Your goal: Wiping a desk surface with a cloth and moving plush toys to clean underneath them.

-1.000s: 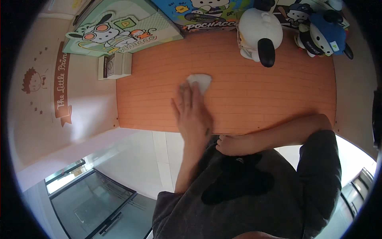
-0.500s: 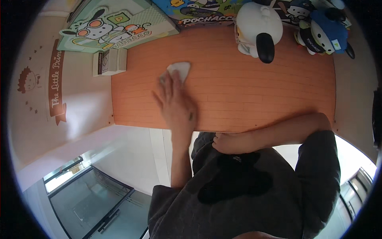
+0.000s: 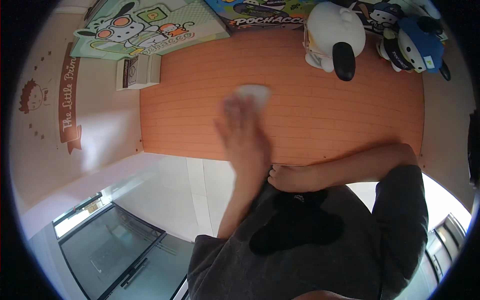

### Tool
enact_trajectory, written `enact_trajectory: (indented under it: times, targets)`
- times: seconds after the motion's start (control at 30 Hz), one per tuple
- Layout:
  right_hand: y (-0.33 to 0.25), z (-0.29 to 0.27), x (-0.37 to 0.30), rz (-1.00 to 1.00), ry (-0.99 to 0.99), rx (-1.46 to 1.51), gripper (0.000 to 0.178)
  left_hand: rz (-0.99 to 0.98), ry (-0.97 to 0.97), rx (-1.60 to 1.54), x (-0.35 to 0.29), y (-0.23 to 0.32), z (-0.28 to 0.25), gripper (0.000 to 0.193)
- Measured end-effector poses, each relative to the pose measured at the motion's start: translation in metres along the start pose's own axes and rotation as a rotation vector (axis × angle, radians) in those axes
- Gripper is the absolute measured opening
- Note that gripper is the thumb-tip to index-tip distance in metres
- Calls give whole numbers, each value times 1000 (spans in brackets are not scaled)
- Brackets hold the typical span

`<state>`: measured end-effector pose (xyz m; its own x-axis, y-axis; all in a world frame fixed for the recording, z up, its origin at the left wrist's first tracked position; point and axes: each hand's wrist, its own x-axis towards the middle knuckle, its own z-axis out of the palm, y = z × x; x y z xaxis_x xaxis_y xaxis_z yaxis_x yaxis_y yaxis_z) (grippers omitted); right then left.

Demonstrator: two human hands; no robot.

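My left hand (image 3: pixel 245 135) is out over the orange wood-grain surface (image 3: pixel 320 110), palm down and smeared by motion. Its fingers press on a white wipe (image 3: pixel 257 93), which shows past the fingertips and is partly covered by them. At the front edge of that surface, close to my shirt, rests my right hand (image 3: pixel 289 178). Its fingers are curled in, and nothing shows in them. The right forearm lies bent along the edge.
At the back right stand a white dog figure (image 3: pixel 335 35) with black ears and a blue-capped figure (image 3: pixel 417 45). A green illustrated box (image 3: pixel 165 32), a colourful box (image 3: pixel 270 14) and a small white box (image 3: pixel 144 72) stand at the back left. A side wall (image 3: pixel 105 115) rises on the left.
My left hand has slid to the right across the surface, taking the white wipe along. My right hand has stayed in place. The view has shifted slightly.
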<state>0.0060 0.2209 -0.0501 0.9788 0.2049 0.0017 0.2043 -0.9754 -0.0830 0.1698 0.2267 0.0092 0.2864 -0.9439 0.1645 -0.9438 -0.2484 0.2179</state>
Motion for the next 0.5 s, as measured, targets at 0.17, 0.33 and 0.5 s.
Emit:
enact_trajectory:
  times: [0.17,0.33,0.5]
  targets:
    - [-3,13,1,-5,-40,6,13,174,-77,-190,-8,48,11,81]
    - [-5,8,-1,16,-54,33,10,-38,39,-65,23,-36,-6,83]
    - [-3,8,-2,1,11,-28,6,-62,22,-23,36,-11,2,87]
